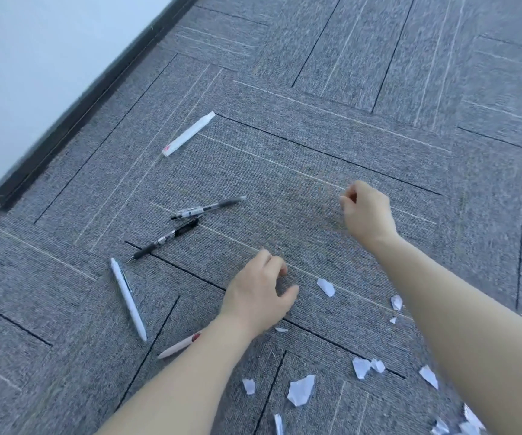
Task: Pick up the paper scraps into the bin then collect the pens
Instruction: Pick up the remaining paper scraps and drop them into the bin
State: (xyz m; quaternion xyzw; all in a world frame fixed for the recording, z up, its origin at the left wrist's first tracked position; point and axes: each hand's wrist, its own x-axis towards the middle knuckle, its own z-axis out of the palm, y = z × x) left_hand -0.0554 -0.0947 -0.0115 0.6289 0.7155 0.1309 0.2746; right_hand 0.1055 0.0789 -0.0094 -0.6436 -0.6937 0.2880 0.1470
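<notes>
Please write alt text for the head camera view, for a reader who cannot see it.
Two bare arms reach over grey carpet: left hand loosely open, right hand curled. Torn paper scraps lie near the arms, and five pens lie scattered to the left.

Pens [171,237] lie on the floor [378,89] left of the left hand [258,296]; scraps [300,394] lie behind it, between both forearms.

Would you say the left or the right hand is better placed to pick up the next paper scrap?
Left, probably. The left hand hovers open beside the nearest paper scrap, while the right hand is curled farther away over bare carpet.
</notes>
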